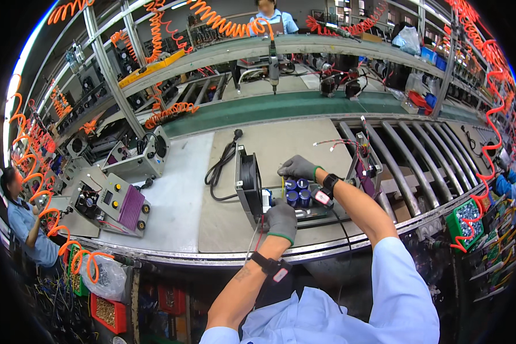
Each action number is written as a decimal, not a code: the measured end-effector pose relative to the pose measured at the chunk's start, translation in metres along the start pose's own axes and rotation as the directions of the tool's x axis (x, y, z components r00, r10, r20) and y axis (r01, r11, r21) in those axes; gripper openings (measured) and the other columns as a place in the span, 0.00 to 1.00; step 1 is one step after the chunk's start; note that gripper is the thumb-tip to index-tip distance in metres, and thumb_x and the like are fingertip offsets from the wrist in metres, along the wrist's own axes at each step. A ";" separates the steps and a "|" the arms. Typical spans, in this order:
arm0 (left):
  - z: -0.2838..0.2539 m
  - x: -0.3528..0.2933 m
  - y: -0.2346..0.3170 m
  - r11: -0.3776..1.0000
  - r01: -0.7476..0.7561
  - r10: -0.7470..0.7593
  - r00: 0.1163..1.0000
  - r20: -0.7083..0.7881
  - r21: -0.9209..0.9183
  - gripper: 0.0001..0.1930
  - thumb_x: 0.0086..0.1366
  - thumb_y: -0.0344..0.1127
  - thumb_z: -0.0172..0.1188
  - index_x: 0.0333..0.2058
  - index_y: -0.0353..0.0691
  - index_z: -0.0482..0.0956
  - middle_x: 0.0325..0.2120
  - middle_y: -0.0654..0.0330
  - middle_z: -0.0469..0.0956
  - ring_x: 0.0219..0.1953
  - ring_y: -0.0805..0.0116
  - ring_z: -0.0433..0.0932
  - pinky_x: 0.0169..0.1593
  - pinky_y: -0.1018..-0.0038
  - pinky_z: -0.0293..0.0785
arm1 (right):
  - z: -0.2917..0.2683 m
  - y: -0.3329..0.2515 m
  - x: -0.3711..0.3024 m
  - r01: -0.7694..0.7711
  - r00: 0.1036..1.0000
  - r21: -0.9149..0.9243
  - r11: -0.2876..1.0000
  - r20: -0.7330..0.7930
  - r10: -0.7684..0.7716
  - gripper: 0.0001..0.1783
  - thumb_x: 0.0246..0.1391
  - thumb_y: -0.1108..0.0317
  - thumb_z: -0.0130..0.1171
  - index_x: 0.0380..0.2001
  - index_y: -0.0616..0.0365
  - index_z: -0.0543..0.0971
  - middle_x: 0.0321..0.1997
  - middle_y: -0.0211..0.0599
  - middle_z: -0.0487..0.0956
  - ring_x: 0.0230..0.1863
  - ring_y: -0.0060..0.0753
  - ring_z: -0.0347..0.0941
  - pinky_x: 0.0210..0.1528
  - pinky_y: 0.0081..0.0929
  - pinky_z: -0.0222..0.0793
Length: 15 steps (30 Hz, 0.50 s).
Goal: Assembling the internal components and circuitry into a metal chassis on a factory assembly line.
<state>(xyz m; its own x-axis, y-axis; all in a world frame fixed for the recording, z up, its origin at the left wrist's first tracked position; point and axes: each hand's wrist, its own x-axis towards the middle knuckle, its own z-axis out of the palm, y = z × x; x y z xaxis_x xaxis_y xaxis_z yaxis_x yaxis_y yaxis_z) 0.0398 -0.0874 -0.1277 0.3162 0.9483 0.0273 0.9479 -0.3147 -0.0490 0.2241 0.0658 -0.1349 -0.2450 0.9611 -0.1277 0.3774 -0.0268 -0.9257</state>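
In front of me stands an opened electrical unit with an upright black fan (249, 176) on its left end panel. Several blue cylindrical capacitors (297, 193) sit upright in its middle. My right hand (301, 168), in a grey glove, is above the capacitors on their far side. Its fingertips are pinched at the top of a thin yellow wire (282, 186). My left hand (282, 222), gloved too, is at the near side of the unit, beside a white part (266, 198). Its fingers are curled and what they hold is hidden. Red and white wires hang by the left wrist.
A black power cord (218, 172) lies left of the fan. Further left stands a unit with a purple side (133, 209). Metal rollers (410, 166) run to the right. A screwdriver (274, 71) hangs ahead. Other people are at the far side and the left.
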 end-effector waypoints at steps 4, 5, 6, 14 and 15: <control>-0.001 0.001 -0.009 0.988 -0.111 0.103 0.992 0.074 0.108 0.12 0.69 0.34 0.58 0.46 0.37 0.86 0.48 0.51 0.80 0.37 0.48 0.89 0.29 0.53 0.86 | 0.000 0.003 -0.001 -0.103 0.989 -0.615 0.782 -0.149 0.014 0.15 0.60 0.63 0.71 0.41 0.66 0.89 0.30 0.41 0.88 0.30 0.23 0.82 0.34 0.26 0.78; 0.000 0.002 -0.009 0.996 -0.091 0.088 0.993 0.081 0.025 0.15 0.70 0.34 0.56 0.51 0.36 0.83 0.50 0.50 0.80 0.38 0.50 0.89 0.31 0.54 0.86 | 0.000 0.003 -0.003 -0.077 0.989 -0.463 0.883 -0.149 0.008 0.15 0.60 0.63 0.70 0.40 0.66 0.88 0.30 0.40 0.87 0.29 0.23 0.81 0.33 0.26 0.78; 0.001 0.004 -0.008 0.999 -0.043 0.044 0.992 0.117 -0.014 0.18 0.71 0.34 0.55 0.55 0.34 0.80 0.53 0.49 0.79 0.39 0.51 0.89 0.33 0.56 0.86 | 0.000 0.002 -0.005 -0.045 0.988 -0.299 0.953 -0.152 -0.001 0.14 0.61 0.62 0.70 0.39 0.66 0.88 0.29 0.40 0.87 0.29 0.23 0.81 0.32 0.26 0.78; -0.002 -0.021 -0.017 0.994 -0.083 0.083 0.997 0.003 -0.073 0.25 0.71 0.34 0.54 0.65 0.34 0.70 0.58 0.50 0.73 0.43 0.48 0.88 0.36 0.51 0.87 | 0.005 0.011 0.007 -0.001 0.994 0.118 0.993 -0.112 0.014 0.15 0.60 0.59 0.70 0.33 0.64 0.87 0.29 0.38 0.86 0.28 0.28 0.82 0.31 0.29 0.78; -0.003 -0.020 -0.018 0.992 -0.079 0.082 0.996 0.019 -0.097 0.25 0.71 0.34 0.54 0.65 0.34 0.69 0.57 0.50 0.73 0.43 0.48 0.88 0.36 0.50 0.87 | 0.007 0.016 0.013 0.013 0.988 -0.098 0.995 -0.154 -0.028 0.17 0.58 0.58 0.71 0.33 0.64 0.88 0.30 0.41 0.87 0.30 0.33 0.84 0.33 0.33 0.80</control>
<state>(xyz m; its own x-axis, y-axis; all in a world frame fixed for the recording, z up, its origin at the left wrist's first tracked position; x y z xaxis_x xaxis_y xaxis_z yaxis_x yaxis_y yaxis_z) 0.0168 -0.1012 -0.1239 0.3918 0.9201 0.0044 0.9190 -0.3915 0.0459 0.2209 0.0758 -0.1538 -0.1153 0.9923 -0.0452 0.4602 0.0131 -0.8877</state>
